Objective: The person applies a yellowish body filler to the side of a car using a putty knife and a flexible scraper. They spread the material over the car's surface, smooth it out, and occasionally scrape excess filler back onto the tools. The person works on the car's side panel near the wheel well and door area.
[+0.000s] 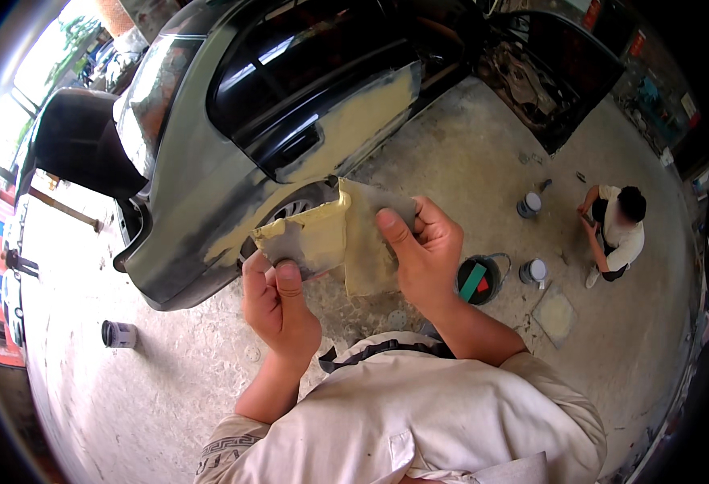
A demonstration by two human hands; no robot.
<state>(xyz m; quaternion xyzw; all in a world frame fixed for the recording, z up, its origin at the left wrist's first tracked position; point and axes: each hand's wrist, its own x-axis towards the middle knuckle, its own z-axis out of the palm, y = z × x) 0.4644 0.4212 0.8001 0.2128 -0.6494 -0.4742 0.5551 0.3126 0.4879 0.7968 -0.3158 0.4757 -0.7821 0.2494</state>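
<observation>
One putty-smeared spreader [312, 236] is pinched between thumb and fingers of the left hand [286, 319], appearing to meet a wider putty-coated plate [365, 246] pinched likewise by the right hand [429, 262], with a yellow-patched car [201, 177] beyond the fingertips.

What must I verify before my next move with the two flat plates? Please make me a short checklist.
1. Left hand holds the left plate: ok.
2. Right hand holds the right plate: ok.
3. Both plates free of yellow paste: not ok, both carry some.
4. Co-worker apart from the plates: ok, off to the right.
5. Yellow patches on the car dry: cannot tell.
</observation>
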